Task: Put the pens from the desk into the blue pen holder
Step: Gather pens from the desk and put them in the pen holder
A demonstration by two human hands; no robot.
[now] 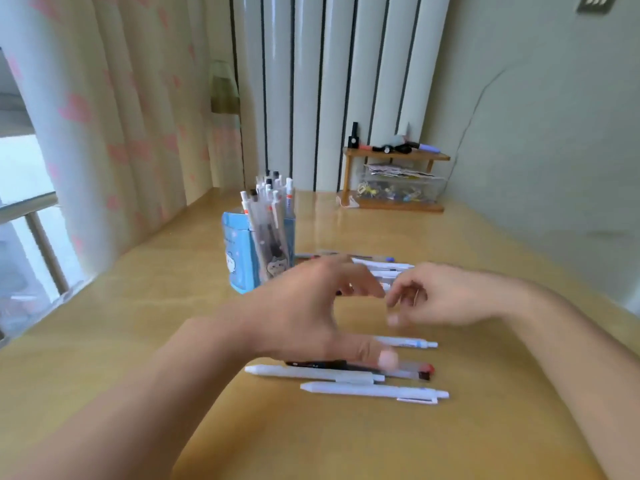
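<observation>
Pens (374, 390) lie scattered on the wooden desk (173, 306), in two loose groups. The near group holds a white pen closest to the viewer, a second white pen (311, 373) just behind it, a dark pen with a red end (412, 370) behind that, and a white pen with a blue band (408, 342) farthest back; all lie roughly side by side, their length running left to right. The far group (381, 266) lies behind the hands, partly hidden by them, just to the right of the blue pen holder (239, 261).

The blue pen holder stands upright on the desk, left of centre, and already carries a bundle of pens (268, 202) standing on end.

The left hand (308, 317) hovers over the near group with fingers spread and relaxed, grasping nothing; its thumb is blurred above the dark pen. The right hand (426, 296) hangs between the two groups, fingers loosely curled downward; motion blur hides whether it grips anything.

At the back of the desk, against the wall, a small wooden shelf (394, 155) carries small items above a clear box (401, 192). A radiator (329, 81) and a curtain with pink hearts (104, 116) stand behind the desk.
</observation>
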